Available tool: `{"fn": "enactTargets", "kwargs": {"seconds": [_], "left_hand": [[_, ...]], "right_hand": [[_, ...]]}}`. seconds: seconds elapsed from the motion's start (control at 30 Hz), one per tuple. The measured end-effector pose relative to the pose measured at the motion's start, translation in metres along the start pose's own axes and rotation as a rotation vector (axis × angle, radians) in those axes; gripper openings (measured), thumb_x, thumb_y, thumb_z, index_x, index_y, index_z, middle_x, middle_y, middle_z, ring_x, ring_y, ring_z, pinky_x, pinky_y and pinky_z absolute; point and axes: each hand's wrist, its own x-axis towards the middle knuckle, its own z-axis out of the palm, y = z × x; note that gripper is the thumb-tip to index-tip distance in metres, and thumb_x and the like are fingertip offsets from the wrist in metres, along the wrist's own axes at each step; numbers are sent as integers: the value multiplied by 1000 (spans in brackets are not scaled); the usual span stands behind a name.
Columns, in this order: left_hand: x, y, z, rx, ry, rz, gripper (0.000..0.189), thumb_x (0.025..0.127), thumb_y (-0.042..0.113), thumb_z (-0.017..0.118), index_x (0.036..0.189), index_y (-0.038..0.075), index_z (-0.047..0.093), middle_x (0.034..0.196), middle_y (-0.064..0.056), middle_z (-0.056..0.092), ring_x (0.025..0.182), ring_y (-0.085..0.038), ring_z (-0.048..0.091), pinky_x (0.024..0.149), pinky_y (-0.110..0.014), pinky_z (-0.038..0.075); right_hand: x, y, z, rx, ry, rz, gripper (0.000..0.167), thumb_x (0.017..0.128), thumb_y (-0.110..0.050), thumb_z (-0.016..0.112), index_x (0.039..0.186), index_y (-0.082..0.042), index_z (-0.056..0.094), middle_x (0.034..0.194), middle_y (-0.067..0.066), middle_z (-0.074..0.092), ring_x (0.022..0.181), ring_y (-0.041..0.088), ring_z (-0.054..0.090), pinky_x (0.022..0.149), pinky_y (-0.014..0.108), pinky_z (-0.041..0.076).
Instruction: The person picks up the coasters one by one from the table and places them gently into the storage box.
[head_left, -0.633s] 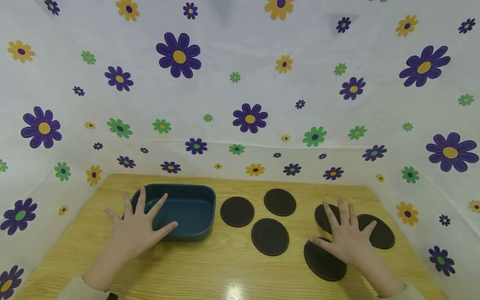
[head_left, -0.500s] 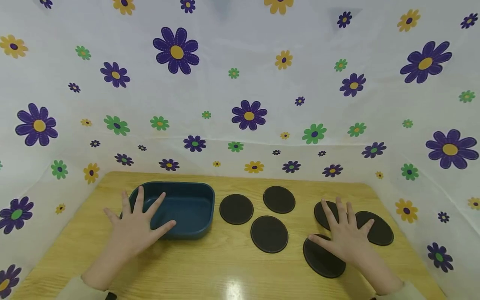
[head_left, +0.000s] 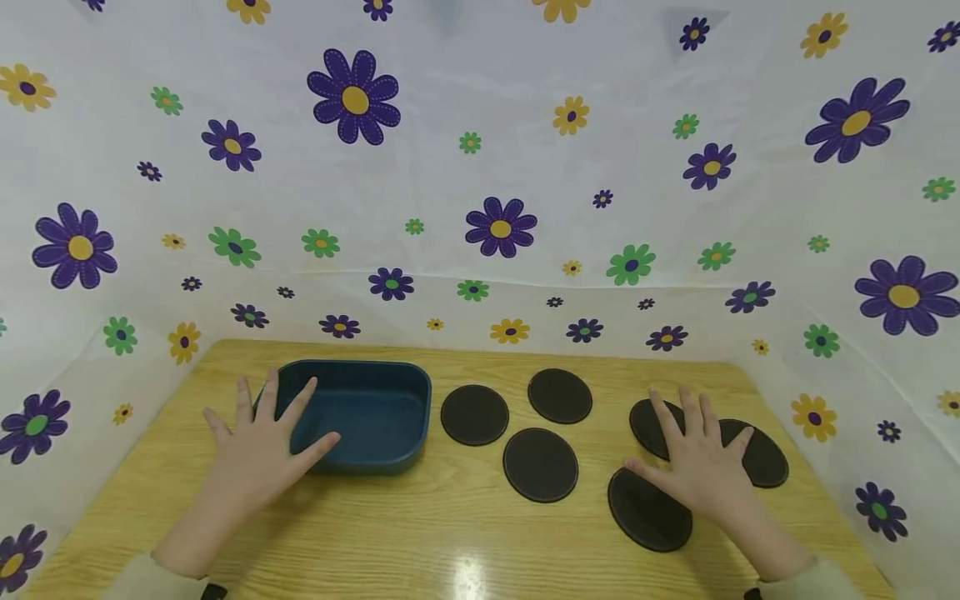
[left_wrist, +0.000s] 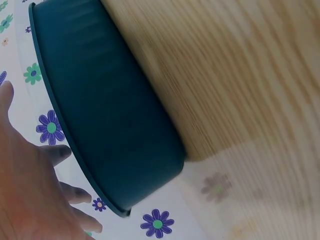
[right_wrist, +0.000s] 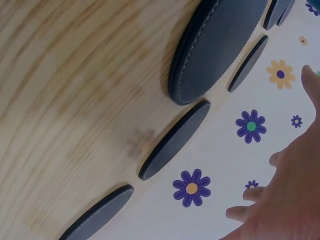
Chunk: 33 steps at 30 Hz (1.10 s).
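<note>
A dark teal rectangular basin (head_left: pixel 367 421) stands on the left part of the table. Above its left end my left hand (head_left: pixel 258 454) hovers with fingers spread, holding nothing; the left wrist view shows the hand (left_wrist: pixel 35 195) higher than the basin's rim (left_wrist: pixel 70 142). Several round black stitched coasters lie flat on the table. Over the right-hand group, my right hand (head_left: pixel 701 467) is held with fingers spread, partly hiding a front coaster (head_left: pixel 649 510), a back coaster (head_left: pixel 652 425) and a right coaster (head_left: pixel 761 454). In the right wrist view a gap shows between that hand (right_wrist: pixel 285 195) and the coasters.
Between basin and right hand lie a left coaster (head_left: pixel 474 415), a far coaster (head_left: pixel 559 396) and a near coaster (head_left: pixel 540 465). The wooden table (head_left: pixel 420 533) is enclosed at the back and sides by a white flowered cloth (head_left: pixel 442 192).
My left hand has shifted slightly left, off part of the basin. The right hand has moved slightly right. The head view has tilted a little; basin and coasters stay in place.
</note>
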Motion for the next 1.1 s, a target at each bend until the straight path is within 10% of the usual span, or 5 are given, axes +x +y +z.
{"fn": "enactTargets", "kwargs": {"seconds": [0.67,1.1], "left_hand": [[-3,-38,-1,53,119,42,96,95,72,61,169,21,27,172,-36,17,155,-68,9,112,-93,9],[1,-60,7,25,134,109,87,101,62,60,167,11,33,169,-38,23,157,-63,16,120,-81,23]], "right_hand": [[5,64,0,-37,208,2,100,91,-67,71,161,-5,36,157,43,33,136,70,36,106,92,22],[8,108,11,-42,141,4,103,92,-66,70,158,5,36,149,51,37,127,74,41,101,86,37]]}}
